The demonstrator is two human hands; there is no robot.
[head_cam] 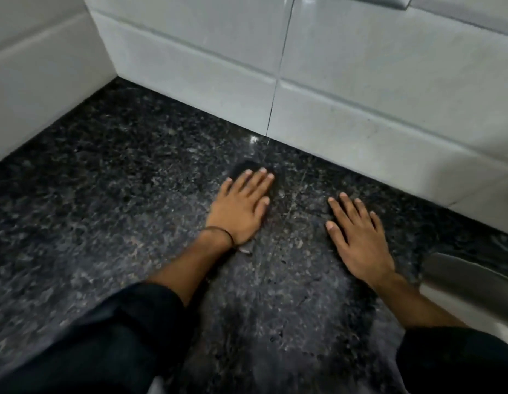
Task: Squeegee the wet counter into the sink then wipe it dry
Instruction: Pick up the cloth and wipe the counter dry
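Both arms reach forward over the dark speckled counter (119, 194), each in a dark sleeve (133, 322) pushed up the forearm. The left hand (241, 206) lies palm down with fingers straight and close together, pointing toward the white tile wall (361, 81). A thin dark band (221, 230) circles its wrist. A dark shape (244, 165) shows just past and under its fingertips, and I cannot tell whether it is a cloth, a pad or only shadow. The right hand (358, 231) also rests flat on the stone, fingers straight and slightly spread, gripping nothing, set apart from the left hand and a little nearer the person. Just beside the right forearm, at the frame's right edge, a corner of the steel sink (457, 275) shows. Its basin is out of view, so its contents cannot be told.
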